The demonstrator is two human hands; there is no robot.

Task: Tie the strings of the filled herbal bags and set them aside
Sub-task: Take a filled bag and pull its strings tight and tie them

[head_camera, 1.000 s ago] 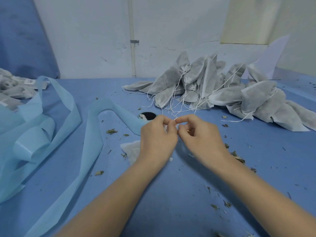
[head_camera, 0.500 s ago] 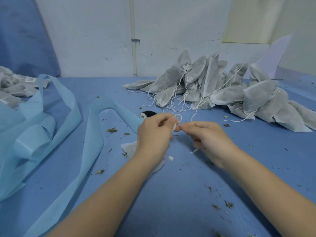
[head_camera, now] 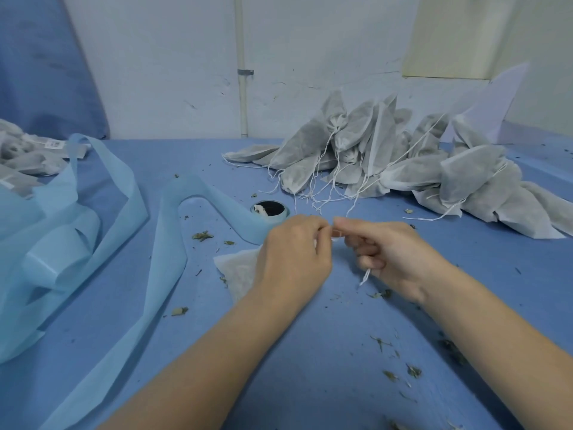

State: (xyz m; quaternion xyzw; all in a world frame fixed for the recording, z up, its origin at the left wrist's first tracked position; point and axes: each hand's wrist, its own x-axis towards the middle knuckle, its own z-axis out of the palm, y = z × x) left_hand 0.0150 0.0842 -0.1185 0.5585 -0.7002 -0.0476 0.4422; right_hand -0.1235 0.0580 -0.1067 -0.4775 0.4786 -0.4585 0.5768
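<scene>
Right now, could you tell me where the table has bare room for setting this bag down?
The blue table is bare between the two forearms, bar herb crumbs. Another free patch lies between the light-blue strip and the wall. The right rear is crowded with the pile of bags and their strings; the left edge holds looped strip.

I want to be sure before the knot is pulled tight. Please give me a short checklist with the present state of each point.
1. Left hand pinches the string: ok.
2. Right hand holds the string, whose loose end hangs below the fingers: ok.
3. Herbal bag lies on the table under the left hand: ok.
4. Knot formed between the fingertips: cannot tell, hidden.
5. Bag mouth drawn shut: cannot tell, covered by the hand.
6. Pile of filled bags behind, its strings trailing near the hands: not ok, could tangle.
</scene>
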